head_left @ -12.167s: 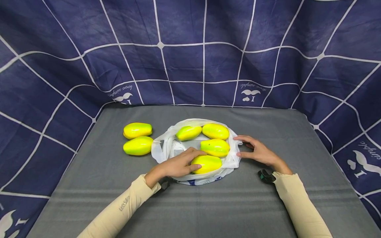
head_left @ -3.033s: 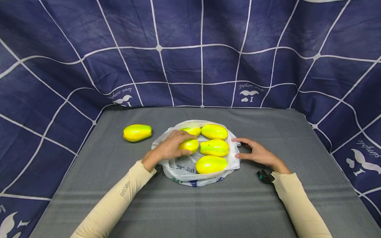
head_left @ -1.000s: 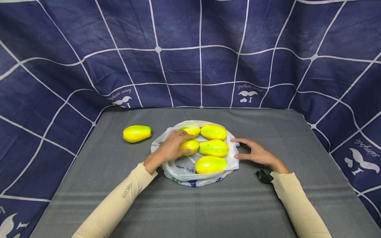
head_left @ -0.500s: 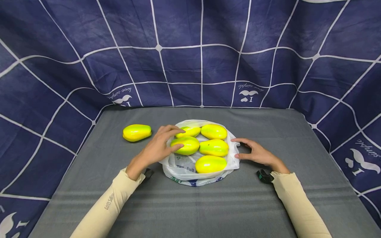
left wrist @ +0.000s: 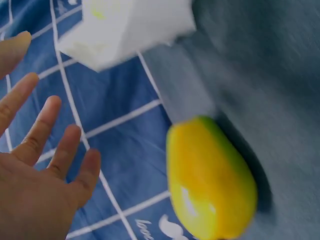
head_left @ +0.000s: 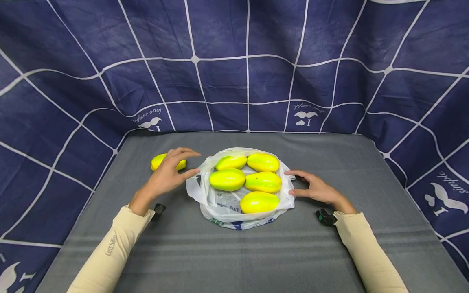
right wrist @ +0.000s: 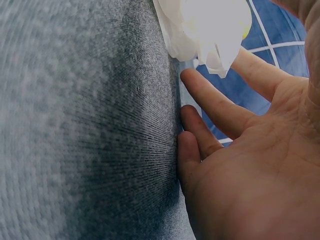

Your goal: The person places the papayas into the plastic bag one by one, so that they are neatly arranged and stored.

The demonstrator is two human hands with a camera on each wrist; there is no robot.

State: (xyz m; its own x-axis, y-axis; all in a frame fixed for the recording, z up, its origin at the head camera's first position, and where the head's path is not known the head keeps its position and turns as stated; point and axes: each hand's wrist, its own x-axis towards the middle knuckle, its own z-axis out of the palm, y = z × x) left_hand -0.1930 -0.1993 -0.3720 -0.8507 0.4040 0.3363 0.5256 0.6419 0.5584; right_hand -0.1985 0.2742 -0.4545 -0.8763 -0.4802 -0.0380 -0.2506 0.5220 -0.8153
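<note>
In the head view my left hand (head_left: 167,173) hovers with spread fingers over the grey surface, partly covering a loose yellow-green papaya (head_left: 157,161). The left wrist view shows that papaya (left wrist: 212,180) apart from the fingers (left wrist: 39,131). A white plastic bag (head_left: 239,223) lies wide open at the centre, with several papayas inside; the nearest is a yellow papaya (head_left: 259,202). Beside the bag's right edge rests my right hand (head_left: 316,189), thumb and forefinger apart and fingertips at the plastic. In the right wrist view its fingers (right wrist: 215,100) are loosely extended near the bag.
A grey cloth (head_left: 234,260) covers the table. Behind and at both sides hangs a dark blue curtain (head_left: 220,81) with white grid lines. Black wrist straps show at the left wrist (head_left: 158,211) and the right wrist (head_left: 326,217).
My left hand has let go of a papaya inside the bag and moved left toward the loose one. Earlier, two papayas lay outside the bag at left. My right hand has stayed put.
</note>
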